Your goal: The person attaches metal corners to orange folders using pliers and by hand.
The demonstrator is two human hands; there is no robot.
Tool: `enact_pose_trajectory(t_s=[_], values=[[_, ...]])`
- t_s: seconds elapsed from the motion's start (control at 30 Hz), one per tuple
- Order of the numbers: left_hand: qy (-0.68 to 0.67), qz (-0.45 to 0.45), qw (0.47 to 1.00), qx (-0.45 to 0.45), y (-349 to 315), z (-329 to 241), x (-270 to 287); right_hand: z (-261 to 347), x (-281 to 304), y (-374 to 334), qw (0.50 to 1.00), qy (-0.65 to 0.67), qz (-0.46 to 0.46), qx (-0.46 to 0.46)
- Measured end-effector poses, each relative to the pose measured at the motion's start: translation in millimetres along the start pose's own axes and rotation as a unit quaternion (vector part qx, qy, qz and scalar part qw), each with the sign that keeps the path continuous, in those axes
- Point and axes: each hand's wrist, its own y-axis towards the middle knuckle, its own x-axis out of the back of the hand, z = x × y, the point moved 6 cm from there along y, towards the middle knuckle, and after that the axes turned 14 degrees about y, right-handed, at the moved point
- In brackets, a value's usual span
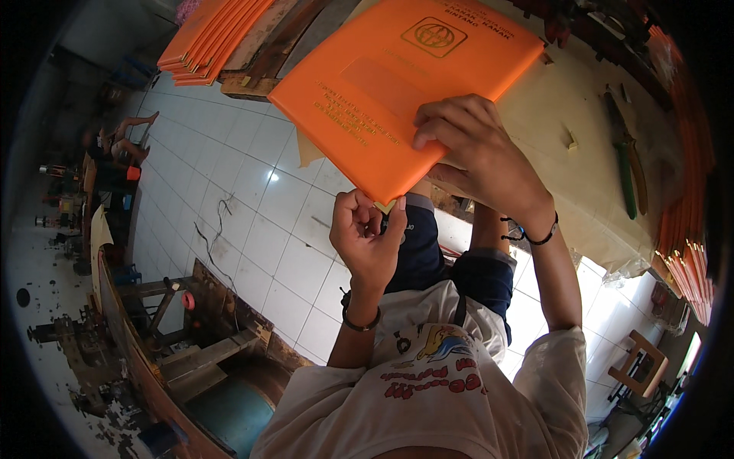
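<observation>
An orange folder with gold print and a framed emblem lies partly on the table, its near corner sticking out over the edge toward me. My right hand grips its near right side, fingers bent over the cover and thumb underneath. At the jutting corner sits a small gold corner piece. My left hand pinches this piece between thumb and fingers, right against the folder. Part of the piece is hidden by the fingertips.
Pliers with green handles and a loose gold bit lie on the paper-covered table. Orange folders are stacked at the upper left and along the right side. A wooden stool stands lower right; another person sits far left.
</observation>
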Motion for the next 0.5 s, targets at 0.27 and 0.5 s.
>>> enact_pose_trajectory(t_s=[0.27, 0.5], values=[[-0.002, -0.008, 1.0, 0.004, -1.3, -1.2, -1.7, -1.1, -1.1, -1.1, 1.0, -0.012, -0.002, -0.003], [-0.02, -0.015, 1.0, 0.019, -3.6, 2.8, -3.2, 0.8, -0.3, -0.3, 1.0, -0.013, 0.0, -0.004]])
